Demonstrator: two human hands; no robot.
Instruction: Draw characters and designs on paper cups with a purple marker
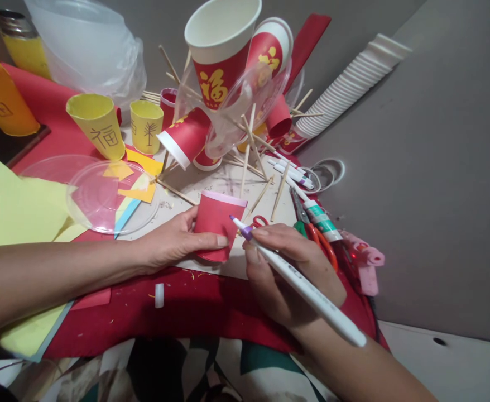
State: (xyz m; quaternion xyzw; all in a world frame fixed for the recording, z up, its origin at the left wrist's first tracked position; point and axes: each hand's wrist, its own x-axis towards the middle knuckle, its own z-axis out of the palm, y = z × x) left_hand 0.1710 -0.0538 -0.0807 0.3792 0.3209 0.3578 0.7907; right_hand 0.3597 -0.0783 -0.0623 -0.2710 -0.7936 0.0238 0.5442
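My left hand (182, 240) grips a small red paper cup (215, 223) from its left side, thumb across the lower front. The cup stands roughly upright, with a pale pink rim on top. Between the fingers and thumb of my right hand (291, 268) is a white marker pen (307, 298) with a purple tip. That tip points at the cup's right side, very close to its surface; whether it touches I cannot tell. A white pen cap (159, 295) lies on the red cloth (198, 312) in front of me.
Red and white paper cups (222, 50), clear lids and wooden sticks (249, 151) form a tangled structure behind. Yellow cups (98, 125) with drawn marks stand left, near a clear plastic lid (113, 195). Scissors (322, 245), a glue tube (322, 219) and a pink glue gun (366, 262) lie right.
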